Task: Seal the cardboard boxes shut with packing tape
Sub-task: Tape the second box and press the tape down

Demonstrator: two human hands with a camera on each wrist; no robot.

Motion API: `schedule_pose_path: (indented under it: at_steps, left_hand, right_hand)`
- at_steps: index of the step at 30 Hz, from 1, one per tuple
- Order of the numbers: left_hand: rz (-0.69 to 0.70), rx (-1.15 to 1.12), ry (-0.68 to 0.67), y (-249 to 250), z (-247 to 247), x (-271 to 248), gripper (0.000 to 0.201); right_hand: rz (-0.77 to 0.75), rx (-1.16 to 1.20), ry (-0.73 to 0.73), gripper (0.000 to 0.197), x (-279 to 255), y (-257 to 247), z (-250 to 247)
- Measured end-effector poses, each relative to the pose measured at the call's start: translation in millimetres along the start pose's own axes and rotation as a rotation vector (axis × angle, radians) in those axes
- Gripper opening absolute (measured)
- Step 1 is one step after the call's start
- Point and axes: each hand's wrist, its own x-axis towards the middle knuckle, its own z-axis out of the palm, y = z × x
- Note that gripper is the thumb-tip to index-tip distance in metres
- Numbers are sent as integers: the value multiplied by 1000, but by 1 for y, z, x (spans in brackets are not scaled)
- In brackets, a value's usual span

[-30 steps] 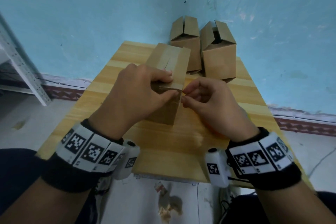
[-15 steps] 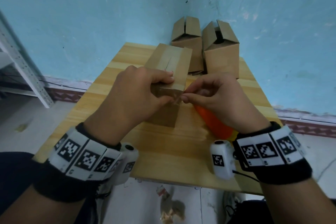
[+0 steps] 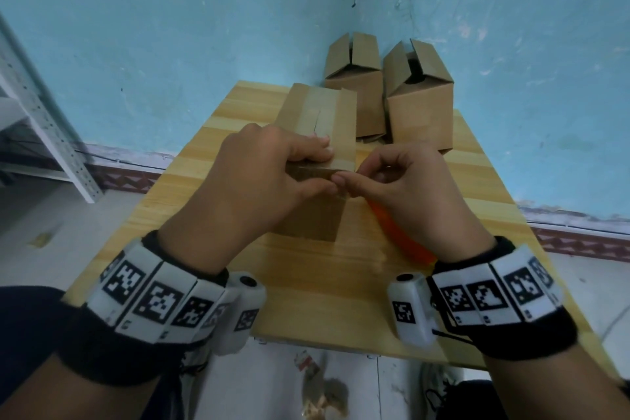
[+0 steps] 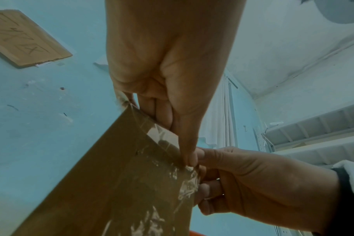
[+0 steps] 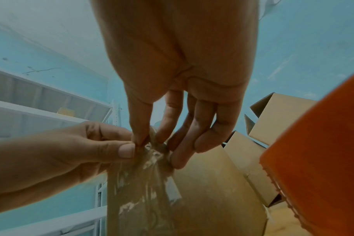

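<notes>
A closed cardboard box (image 3: 320, 119) stands mid-table with clear packing tape along its top seam. My left hand (image 3: 327, 169) grips its near top edge, fingers on the lid and thumb on the front face. My right hand (image 3: 344, 181) pinches the crinkled tape end (image 5: 152, 153) between thumb and forefinger at the box's near right corner, touching the left thumb. The left wrist view shows the tape (image 4: 162, 135) folded over the box (image 4: 111, 175) edge. An orange tape dispenser (image 3: 399, 235) lies on the table under my right wrist.
Two cardboard boxes with raised flaps (image 3: 354, 78) (image 3: 419, 95) stand at the back of the wooden table (image 3: 324, 283), against the blue wall. A white metal shelf (image 3: 44, 119) stands to the left. The dispenser (image 5: 317, 151) sits close to the right of the box.
My right hand has lifted slightly and closed in on the left thumb at the box corner, uncovering the orange dispenser. The left hand keeps its grip on the box.
</notes>
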Motion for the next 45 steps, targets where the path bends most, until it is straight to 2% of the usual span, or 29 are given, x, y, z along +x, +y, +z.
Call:
schedule_pose_path:
  at_steps: [6,8,11,13,16,20,23,26,29,35,40,45]
  left_hand:
    - [2,-38,33,0,4,-1,39]
    - [13,-22,27,0,3,-2,39]
    - [15,-40,8,-2,0,-1,38]
    - [21,-51,2,-3,-2,-2,40]
    - [31,-101,-34,-7,-7,0,40]
    - [-26,-363,-25,-19,-18,1,43]
    - [-119,-326,45,-28,-18,-1,48]
    - [-179,-353,155,-38,-13,-5,22]
    - [-202,-370,212,-41,-8,-9,8]
    - [-233,-326,242,-39,-4,-14,3]
    - [-265,-239,247,-36,2,-14,15]
    - [-257,-360,176,-37,-7,-12,4]
  right_hand:
    - [47,-36,-136,30,0,3,-2]
    - [49,-32,-112,27,0,2,-3]
    - [48,8,-62,43,0,2,-6]
    - [27,42,-86,49,1,1,-5]
    - [-33,88,-125,45,-1,0,0]
    - [-15,87,-97,43,0,5,-1]
    - [-15,66,-81,45,1,6,-3]
    - [-75,-63,-22,44,2,8,-3]
    - [-83,-54,12,45,4,12,-3]
    - [-109,-74,29,43,3,10,0]
    - [-122,-125,43,44,2,8,1]
    - [-105,-107,16,46,2,7,-3]
